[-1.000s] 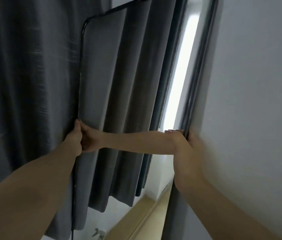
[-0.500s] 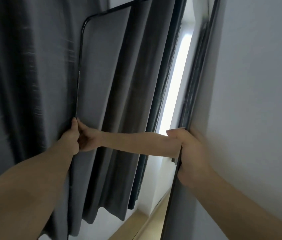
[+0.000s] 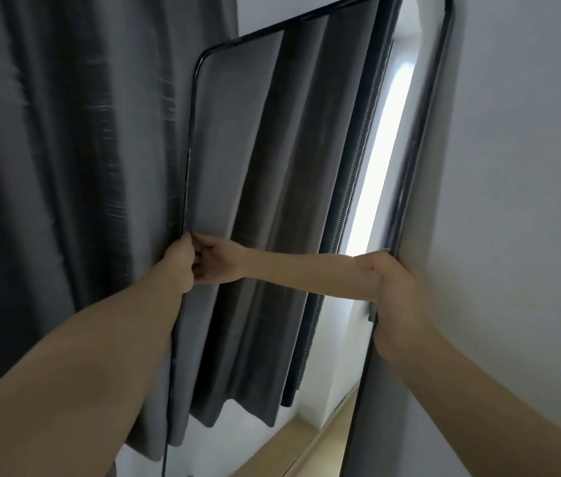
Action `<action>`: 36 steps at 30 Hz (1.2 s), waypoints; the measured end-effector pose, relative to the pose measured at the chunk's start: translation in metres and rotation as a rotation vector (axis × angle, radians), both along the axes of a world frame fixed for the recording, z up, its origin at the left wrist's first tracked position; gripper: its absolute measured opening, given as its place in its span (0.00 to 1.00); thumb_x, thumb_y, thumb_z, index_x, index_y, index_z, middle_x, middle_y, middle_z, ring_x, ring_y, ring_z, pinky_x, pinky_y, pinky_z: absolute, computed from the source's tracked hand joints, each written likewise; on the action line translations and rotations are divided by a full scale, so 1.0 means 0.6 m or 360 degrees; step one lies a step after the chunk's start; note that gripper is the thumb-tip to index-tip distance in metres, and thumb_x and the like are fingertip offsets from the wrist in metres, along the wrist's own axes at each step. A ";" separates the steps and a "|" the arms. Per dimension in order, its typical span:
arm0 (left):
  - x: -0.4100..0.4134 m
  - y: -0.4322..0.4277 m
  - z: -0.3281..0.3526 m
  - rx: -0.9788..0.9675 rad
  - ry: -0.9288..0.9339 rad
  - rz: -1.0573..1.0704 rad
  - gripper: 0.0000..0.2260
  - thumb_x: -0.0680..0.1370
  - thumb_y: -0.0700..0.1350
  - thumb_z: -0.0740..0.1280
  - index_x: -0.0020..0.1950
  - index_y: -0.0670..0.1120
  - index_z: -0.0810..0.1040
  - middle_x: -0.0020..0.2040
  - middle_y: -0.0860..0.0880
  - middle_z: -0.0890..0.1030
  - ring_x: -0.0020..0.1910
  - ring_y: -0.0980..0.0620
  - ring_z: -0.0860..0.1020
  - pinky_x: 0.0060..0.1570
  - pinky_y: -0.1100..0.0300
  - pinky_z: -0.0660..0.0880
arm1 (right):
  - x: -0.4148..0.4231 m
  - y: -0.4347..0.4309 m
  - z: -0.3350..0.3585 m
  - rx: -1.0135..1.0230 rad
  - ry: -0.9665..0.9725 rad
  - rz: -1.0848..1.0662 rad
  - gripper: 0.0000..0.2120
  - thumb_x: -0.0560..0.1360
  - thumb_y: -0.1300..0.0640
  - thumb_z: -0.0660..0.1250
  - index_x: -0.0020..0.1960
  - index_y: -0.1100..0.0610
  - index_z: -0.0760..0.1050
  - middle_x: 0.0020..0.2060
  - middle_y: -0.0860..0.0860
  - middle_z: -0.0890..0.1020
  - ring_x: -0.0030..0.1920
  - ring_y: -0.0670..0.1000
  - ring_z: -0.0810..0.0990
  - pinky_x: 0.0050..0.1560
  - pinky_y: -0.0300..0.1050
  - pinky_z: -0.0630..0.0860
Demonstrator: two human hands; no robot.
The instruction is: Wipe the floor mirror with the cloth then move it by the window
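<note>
Black-framed mirror (image 3: 255,149) between grey curtain (image 3: 65,166) and white wall (image 3: 530,166), left hand (image 3: 178,261) gripping its left edge, right hand (image 3: 396,297) gripping its right edge

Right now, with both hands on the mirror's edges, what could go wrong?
The right hand grips the floor mirror edge right beside the wall: fingers may get pinched, or the frame may scrape it.
The left hand grips the edge against the curtain: fabric could snag and drag.
Only thin edges are gripped; the tall mirror might slip or tip.

A home room: grey curtain (image 3: 65,166); white wall (image 3: 519,166).
</note>
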State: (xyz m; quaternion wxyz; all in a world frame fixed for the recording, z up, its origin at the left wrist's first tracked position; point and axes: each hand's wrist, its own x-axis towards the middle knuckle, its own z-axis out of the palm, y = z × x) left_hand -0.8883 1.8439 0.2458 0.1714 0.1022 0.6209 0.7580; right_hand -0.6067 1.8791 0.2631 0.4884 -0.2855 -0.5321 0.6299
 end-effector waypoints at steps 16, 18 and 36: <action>0.043 -0.056 -0.012 -0.0308 0.0030 -0.0229 0.19 0.80 0.53 0.55 0.67 0.45 0.68 0.64 0.47 0.74 0.58 0.45 0.73 0.51 0.51 0.67 | 0.008 -0.028 0.009 -0.0034 0.0010 -0.0137 0.06 0.72 0.61 0.65 0.46 0.64 0.74 0.38 0.52 0.72 0.38 0.49 0.71 0.37 0.40 0.66; 0.068 -0.075 -0.014 -0.0380 -0.0022 -0.0216 0.16 0.80 0.50 0.56 0.64 0.43 0.69 0.59 0.50 0.74 0.56 0.48 0.72 0.54 0.51 0.67 | 0.014 -0.034 0.008 0.0006 -0.0013 -0.0116 0.04 0.73 0.60 0.65 0.43 0.61 0.73 0.37 0.51 0.72 0.38 0.49 0.71 0.37 0.39 0.66; 0.412 -0.260 -0.100 -0.0802 -0.0088 -0.0124 0.10 0.78 0.46 0.60 0.38 0.44 0.70 0.39 0.47 0.72 0.46 0.48 0.71 0.49 0.55 0.69 | 0.179 -0.111 -0.120 0.0091 -0.0601 0.0450 0.12 0.73 0.62 0.61 0.55 0.58 0.76 0.43 0.52 0.78 0.40 0.52 0.72 0.40 0.41 0.68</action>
